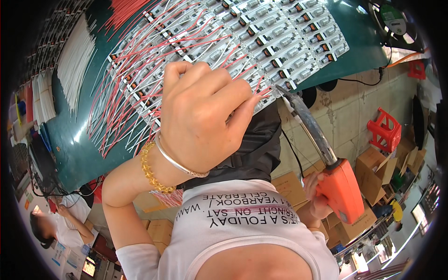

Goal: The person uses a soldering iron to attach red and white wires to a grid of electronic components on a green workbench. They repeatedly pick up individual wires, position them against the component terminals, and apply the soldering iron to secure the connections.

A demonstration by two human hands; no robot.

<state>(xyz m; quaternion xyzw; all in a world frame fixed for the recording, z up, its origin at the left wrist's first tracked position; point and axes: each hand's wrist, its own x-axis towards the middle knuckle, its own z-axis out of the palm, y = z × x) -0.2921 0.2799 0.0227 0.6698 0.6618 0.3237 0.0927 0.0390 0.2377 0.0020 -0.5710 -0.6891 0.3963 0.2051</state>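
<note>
Circuit boards (281,43) and soldering gun (344,192) show a workshop.

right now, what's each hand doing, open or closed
Left hand: closed, seemingly pinching a red wire at the fingertips.
Right hand: closed, holding the orange-handled soldering tool.

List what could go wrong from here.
The soldering iron in the right hand has its tip close to the left hand's fingertips; if hot, a slip might burn them. Loose red and white wires lie near the beaded bracelet, so one could snag.
</note>
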